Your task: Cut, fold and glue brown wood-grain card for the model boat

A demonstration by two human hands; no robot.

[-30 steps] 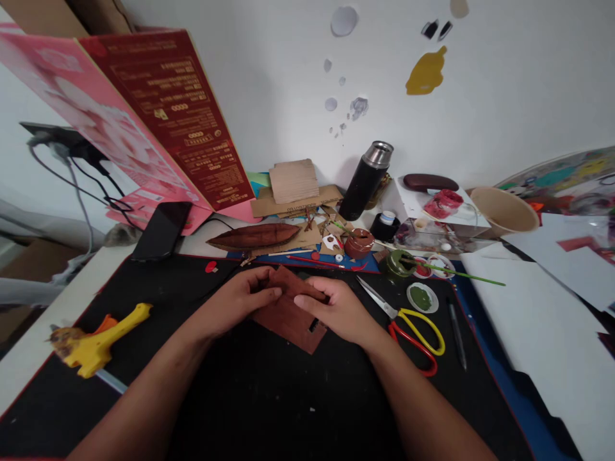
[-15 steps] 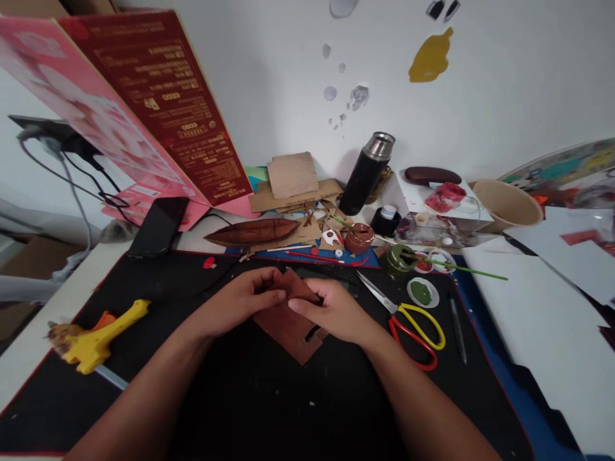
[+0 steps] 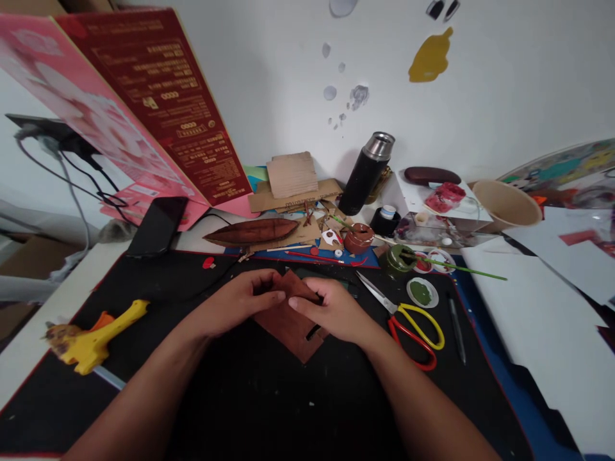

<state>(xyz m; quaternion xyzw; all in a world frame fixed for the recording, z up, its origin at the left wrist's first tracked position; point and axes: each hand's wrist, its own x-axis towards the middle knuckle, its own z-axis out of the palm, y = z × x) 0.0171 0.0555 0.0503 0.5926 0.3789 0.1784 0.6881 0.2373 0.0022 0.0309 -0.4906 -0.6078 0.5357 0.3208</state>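
Note:
Between my hands, just above the black mat (image 3: 250,410), is a flat reddish-brown painted sheet (image 3: 293,330), probably cardboard, with a narrow slot cut near its lower right edge. My left hand (image 3: 252,298) pinches its upper left side, thumb on top. My right hand (image 3: 336,310) grips the upper right side, its thumb pointing toward the left one. Fingers under the sheet are hidden. Scissors (image 3: 408,323) with one yellow and one red handle lie open to the right. A yellow hot glue gun (image 3: 96,339) rests on the left.
Along the back stand a black flask (image 3: 365,176), a brown paint jar (image 3: 359,238) and a green paint jar (image 3: 398,259) with a brush across it. A brown boat-shaped piece (image 3: 252,232) lies nearby. A phone (image 3: 158,225) leans at back left; a pen (image 3: 456,326) lies far right.

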